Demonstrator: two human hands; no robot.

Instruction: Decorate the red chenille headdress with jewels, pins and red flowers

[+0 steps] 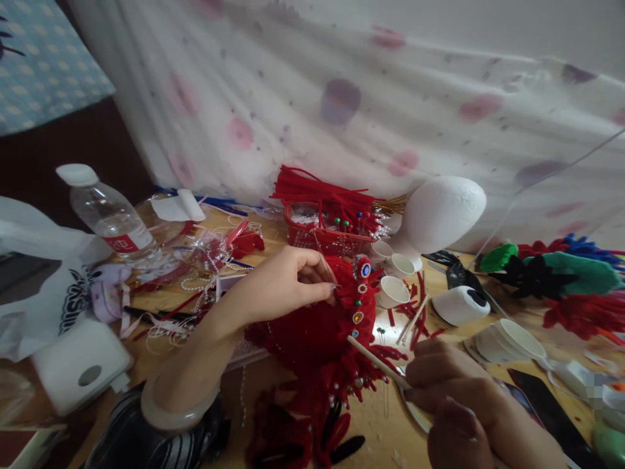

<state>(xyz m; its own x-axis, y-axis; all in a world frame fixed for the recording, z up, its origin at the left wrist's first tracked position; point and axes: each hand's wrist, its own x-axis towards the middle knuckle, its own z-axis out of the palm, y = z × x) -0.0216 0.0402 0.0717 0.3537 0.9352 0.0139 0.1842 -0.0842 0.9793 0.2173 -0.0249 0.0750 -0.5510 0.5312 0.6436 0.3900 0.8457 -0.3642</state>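
Below a spotted curtain (340,101), the right hand (469,397), lower right, is gripping a stick (375,360) slanting up-left toward the central red piece (307,332); the left hand (288,280) is pinching its upper edge.

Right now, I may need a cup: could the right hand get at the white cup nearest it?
Probably yes: nothing visible stands between the right hand and the white cup, though the stick it holds may need setting down.
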